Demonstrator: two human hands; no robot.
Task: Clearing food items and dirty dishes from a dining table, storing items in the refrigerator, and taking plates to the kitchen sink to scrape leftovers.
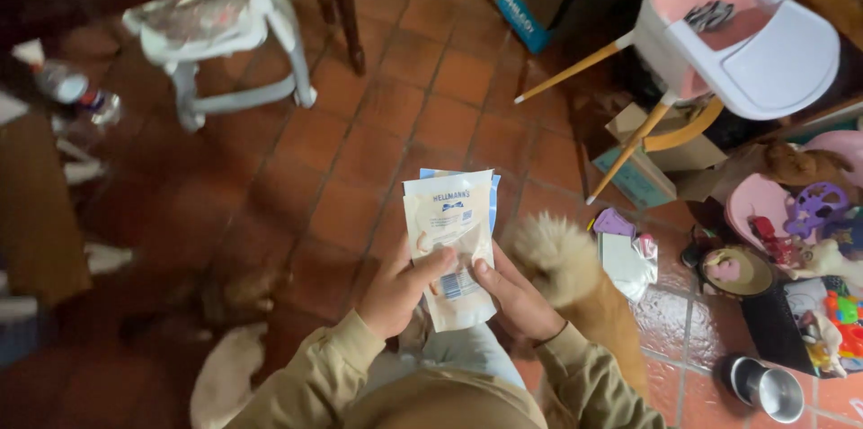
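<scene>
both hands hold a soft white plastic pouch with a blue-edged second pouch behind it [452,236], upright over the terracotta tile floor [395,114] in the near middle of the scene. the left hand [398,290] grips the pouch's lower left side, thumb laid across the front and fingers curled behind it; the right hand [517,299] grips the lower right edge, thumb on the front and fingers wrapped behind, a thin dark band at its wrist. both arms wear tan sleeves. just right of the hands a dog's fluffy cream tail [557,254] stands up. far left is a white plastic stool [225,42] beside a dark wooden table leg [342,2]. far right stands a pink and white high chair with pale wooden legs [746,42], and near right lie scattered colourful toys [809,240] and a small metal bowl [769,386].
</scene>
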